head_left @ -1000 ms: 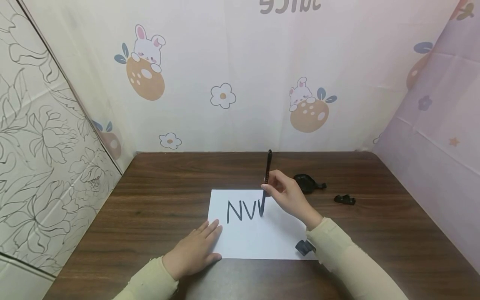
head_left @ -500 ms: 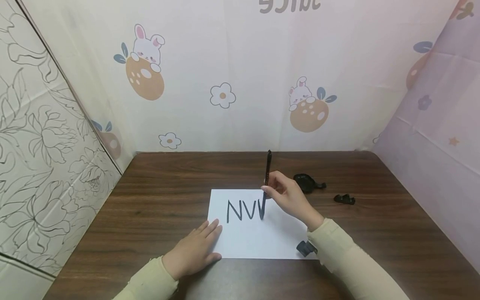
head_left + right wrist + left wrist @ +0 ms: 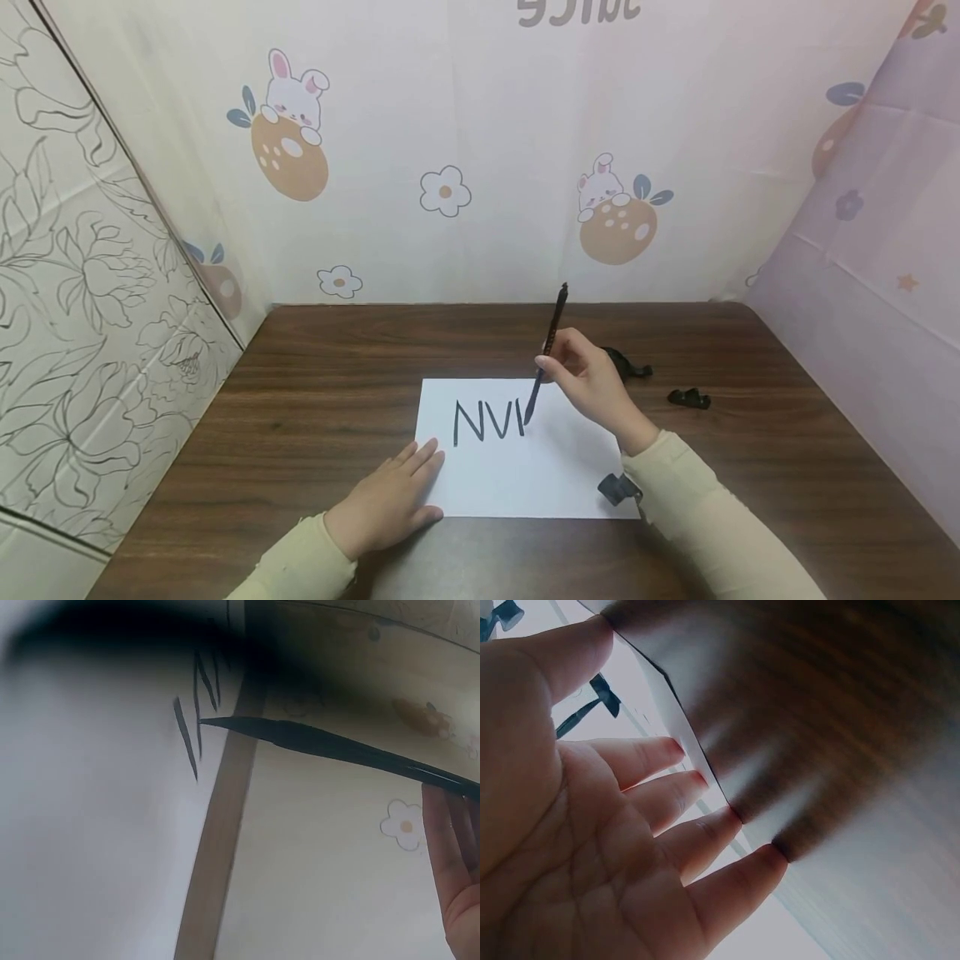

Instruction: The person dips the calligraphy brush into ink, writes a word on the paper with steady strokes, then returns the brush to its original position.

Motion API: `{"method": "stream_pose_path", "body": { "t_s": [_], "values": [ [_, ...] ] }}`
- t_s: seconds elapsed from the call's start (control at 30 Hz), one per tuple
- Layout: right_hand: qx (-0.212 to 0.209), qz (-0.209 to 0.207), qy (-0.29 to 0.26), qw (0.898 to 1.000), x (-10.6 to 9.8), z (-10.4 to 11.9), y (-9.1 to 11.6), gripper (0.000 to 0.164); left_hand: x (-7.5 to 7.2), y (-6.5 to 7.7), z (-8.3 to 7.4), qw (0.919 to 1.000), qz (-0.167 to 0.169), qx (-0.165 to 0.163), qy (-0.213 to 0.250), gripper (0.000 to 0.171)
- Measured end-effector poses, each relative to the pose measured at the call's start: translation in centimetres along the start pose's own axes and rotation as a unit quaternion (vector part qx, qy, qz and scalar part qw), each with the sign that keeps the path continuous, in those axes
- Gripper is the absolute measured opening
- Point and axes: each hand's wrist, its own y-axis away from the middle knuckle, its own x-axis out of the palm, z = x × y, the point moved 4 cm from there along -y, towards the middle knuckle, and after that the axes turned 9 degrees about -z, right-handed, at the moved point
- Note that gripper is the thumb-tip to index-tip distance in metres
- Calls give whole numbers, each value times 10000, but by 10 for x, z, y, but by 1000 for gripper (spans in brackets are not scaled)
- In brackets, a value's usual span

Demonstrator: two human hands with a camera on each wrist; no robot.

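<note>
From where I stood, black capitals N (image 3: 469,422) and V (image 3: 501,433) read upright across the upper part of the white paper (image 3: 510,492), followed by a lone slanting stroke (image 3: 520,417) that I couldn't firmly call a letter. High on the printed curtain (image 3: 510,108), gray lettering (image 3: 579,11), cropped along its top, looked like "Juice" in reverse. Tiny marks along the dark brush (image 3: 555,321) were too small to read.

Looks like a home corner; bunny-print cloth (image 3: 510,100); flower-drawn panel (image 3: 90,275); wood-grain table (image 3: 322,383)
</note>
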Motion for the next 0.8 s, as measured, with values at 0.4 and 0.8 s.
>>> {"method": "stream_pose_path", "body": {
  "t_s": [0.4,0.8],
  "values": [
    [200,-318,-36,9993,-12,-10,-10,17,-2,-1,0,10000,-19,25,47,68],
    [129,-483,-88,9987,-4,-16,-8,17,-3,1,-1,9998,-167,97,77,67]
  ]
}}
